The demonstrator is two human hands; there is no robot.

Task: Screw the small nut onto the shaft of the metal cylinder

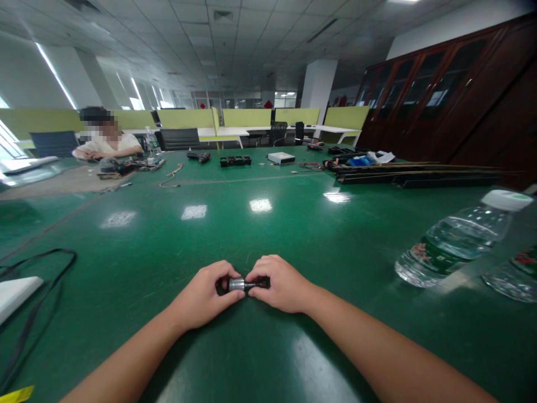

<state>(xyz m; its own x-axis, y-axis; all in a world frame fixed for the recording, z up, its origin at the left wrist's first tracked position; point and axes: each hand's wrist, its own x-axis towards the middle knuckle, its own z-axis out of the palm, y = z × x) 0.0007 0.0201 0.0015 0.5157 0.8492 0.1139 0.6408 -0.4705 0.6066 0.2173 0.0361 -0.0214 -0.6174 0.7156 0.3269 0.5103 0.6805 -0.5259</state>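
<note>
Head: capped bottle holds liquid.

Cool, fairly dim room light, with square glare on the green surface.
Daylight enters through the windows at left; a ceiling light glows at the top edge. Four pale reflections cross the surface's middle, and the silver cylinder catches a highlight. The cabinets sit in shade. Wide-angle distortion tilts the bottle outward; the far background looks soft, and pixelation masks part of a person.
</note>
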